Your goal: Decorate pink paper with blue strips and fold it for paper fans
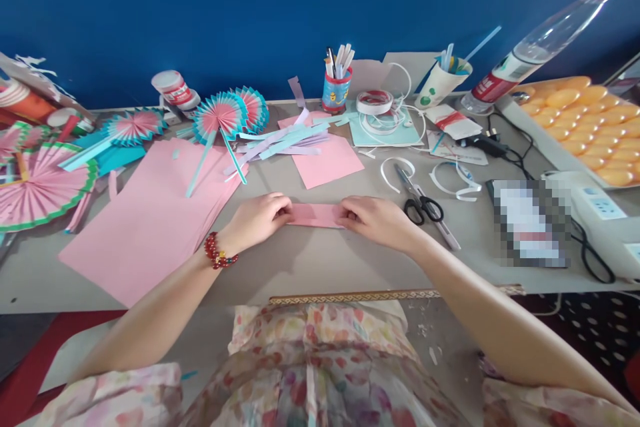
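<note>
A narrow folded strip of pink paper [316,215] lies across the middle of the desk, between my two hands. My left hand [260,219] grips its left end, fingers curled in. At the right end, my right hand [373,219] pinches the paper the same way. Behind the strip lies a square pink sheet [327,161]. A stack of larger pink sheets [150,213] is to the left of my left hand. Scissors with black handles [423,208] rest just beyond my right hand, blades pointing away.
Pleated paper fans [220,119] lie at the back left. Cut paper strips [285,140], a pen cup [337,90], rolled white tape [375,103] and a tilted paper cup [443,83] stand farther back. On the right are a plastic bottle [530,47], a blurred phone [530,223] and a power strip [595,213].
</note>
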A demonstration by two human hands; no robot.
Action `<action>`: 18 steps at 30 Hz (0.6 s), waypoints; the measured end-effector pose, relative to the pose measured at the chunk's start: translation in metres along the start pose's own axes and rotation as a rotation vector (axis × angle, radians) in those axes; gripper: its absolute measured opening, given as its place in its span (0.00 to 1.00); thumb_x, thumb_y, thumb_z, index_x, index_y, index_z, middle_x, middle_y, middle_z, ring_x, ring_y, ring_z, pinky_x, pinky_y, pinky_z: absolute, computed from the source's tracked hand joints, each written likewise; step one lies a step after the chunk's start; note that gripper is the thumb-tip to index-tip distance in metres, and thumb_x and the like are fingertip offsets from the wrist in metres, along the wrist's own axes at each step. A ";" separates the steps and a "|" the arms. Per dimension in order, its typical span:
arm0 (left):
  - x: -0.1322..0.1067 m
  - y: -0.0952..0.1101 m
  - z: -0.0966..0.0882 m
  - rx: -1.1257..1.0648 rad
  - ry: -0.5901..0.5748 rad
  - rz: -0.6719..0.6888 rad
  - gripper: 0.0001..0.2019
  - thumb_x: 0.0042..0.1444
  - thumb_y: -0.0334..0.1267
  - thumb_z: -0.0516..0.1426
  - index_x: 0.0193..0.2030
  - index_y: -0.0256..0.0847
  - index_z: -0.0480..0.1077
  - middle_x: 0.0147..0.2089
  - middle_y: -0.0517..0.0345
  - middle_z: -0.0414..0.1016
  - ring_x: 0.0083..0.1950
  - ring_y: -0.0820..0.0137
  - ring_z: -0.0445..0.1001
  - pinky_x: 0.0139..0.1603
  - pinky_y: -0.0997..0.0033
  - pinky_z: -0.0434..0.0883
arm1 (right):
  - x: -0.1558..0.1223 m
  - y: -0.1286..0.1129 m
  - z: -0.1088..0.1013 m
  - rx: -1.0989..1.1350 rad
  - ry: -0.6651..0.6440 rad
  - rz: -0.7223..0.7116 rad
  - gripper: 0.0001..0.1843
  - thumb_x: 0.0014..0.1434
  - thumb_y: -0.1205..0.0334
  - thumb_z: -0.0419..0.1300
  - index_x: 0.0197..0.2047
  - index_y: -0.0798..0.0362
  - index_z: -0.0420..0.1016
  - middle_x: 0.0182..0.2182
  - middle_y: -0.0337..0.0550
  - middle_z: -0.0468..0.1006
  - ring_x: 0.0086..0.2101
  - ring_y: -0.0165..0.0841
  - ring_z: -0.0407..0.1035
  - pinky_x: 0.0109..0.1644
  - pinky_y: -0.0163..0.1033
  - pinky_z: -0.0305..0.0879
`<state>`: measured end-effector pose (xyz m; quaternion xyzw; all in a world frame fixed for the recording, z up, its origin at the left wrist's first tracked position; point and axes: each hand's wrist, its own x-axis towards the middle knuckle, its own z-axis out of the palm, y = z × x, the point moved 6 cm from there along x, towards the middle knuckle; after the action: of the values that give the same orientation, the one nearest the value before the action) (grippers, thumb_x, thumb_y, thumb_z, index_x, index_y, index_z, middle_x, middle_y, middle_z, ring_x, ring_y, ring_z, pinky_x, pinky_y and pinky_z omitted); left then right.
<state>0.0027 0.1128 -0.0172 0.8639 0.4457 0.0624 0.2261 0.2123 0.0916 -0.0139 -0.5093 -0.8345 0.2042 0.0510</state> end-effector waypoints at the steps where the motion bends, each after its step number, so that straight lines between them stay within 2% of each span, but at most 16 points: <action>1: 0.000 0.000 0.000 -0.005 0.002 0.002 0.08 0.64 0.42 0.54 0.39 0.42 0.71 0.39 0.59 0.75 0.35 0.70 0.72 0.34 0.73 0.63 | 0.000 0.000 0.000 0.001 -0.001 0.000 0.05 0.63 0.62 0.55 0.36 0.50 0.72 0.36 0.38 0.79 0.34 0.31 0.70 0.34 0.34 0.54; 6: 0.000 -0.006 -0.002 -0.080 0.013 -0.002 0.11 0.63 0.46 0.55 0.39 0.41 0.71 0.38 0.58 0.76 0.35 0.70 0.73 0.35 0.73 0.64 | 0.000 0.002 0.002 0.009 0.011 -0.017 0.05 0.63 0.61 0.56 0.36 0.50 0.71 0.35 0.39 0.78 0.34 0.31 0.70 0.35 0.34 0.55; 11: -0.001 -0.011 -0.007 -0.225 -0.068 0.027 0.10 0.63 0.45 0.55 0.39 0.41 0.72 0.38 0.58 0.77 0.38 0.69 0.74 0.39 0.72 0.66 | 0.000 0.002 0.002 0.026 -0.004 -0.019 0.04 0.63 0.62 0.56 0.36 0.50 0.71 0.35 0.38 0.78 0.33 0.31 0.70 0.34 0.34 0.55; 18: -0.002 -0.010 -0.011 -0.164 -0.020 0.022 0.09 0.64 0.41 0.54 0.37 0.40 0.73 0.37 0.57 0.75 0.36 0.70 0.73 0.39 0.71 0.65 | 0.001 0.007 0.005 0.023 0.015 -0.046 0.06 0.63 0.60 0.55 0.36 0.49 0.71 0.34 0.39 0.78 0.32 0.31 0.70 0.33 0.35 0.55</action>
<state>-0.0097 0.1197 -0.0120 0.8479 0.4274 0.0925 0.2998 0.2157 0.0939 -0.0213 -0.4910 -0.8431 0.2087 0.0677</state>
